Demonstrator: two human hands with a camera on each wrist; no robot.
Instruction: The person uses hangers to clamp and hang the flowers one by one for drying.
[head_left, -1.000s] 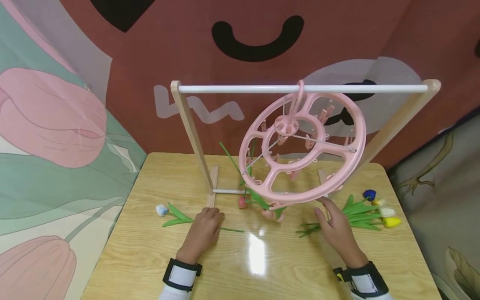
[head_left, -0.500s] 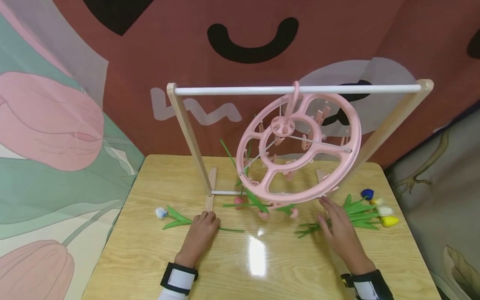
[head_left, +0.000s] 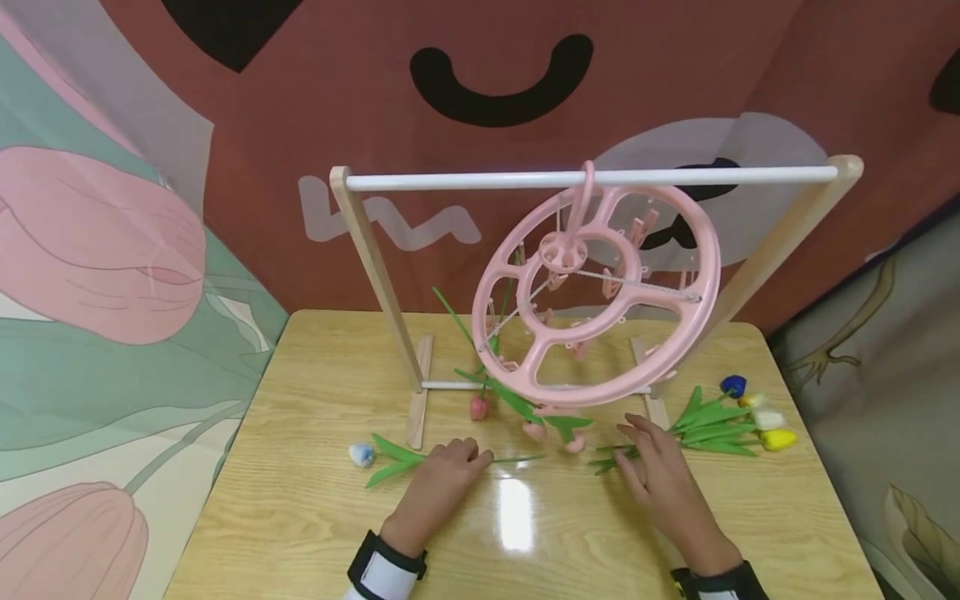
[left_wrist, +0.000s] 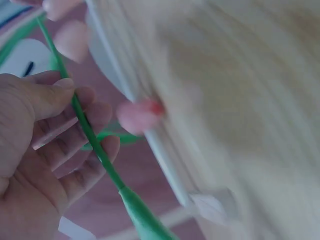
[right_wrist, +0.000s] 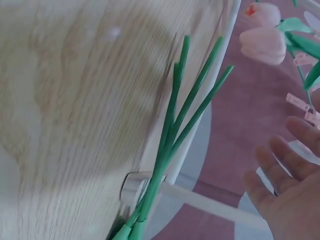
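Observation:
My left hand [head_left: 442, 482] pinches the green stem [left_wrist: 89, 131] of a light blue tulip between thumb and fingers. The tulip's blossom [head_left: 362, 454] points left, its leaves beside my knuckles and the bare stem end reaching right. My right hand [head_left: 666, 483] hovers with loosely spread fingers and nothing in its grasp. Close by it lies a bunch of tulips [head_left: 716, 435] with blue, yellow and white heads; the right wrist view shows their stem ends [right_wrist: 167, 145] apart from the fingers. Pink tulips [head_left: 478, 407] hang head down from a round pink clip hanger [head_left: 592, 397].
The hanger hooks over the white bar [head_left: 465, 180] of a stand with wooden legs [head_left: 382, 275]. Small pink clips [head_left: 611, 286] dangle under its rings. A wooden table [head_left: 315, 367] bears everything, with a printed cloth [head_left: 345, 92] behind it.
My left hand has moved right with the light blue tulip, lifting it off the tabletop. My right hand has shifted slightly down and left of the hanger's rim. The hanging pink tulips swing.

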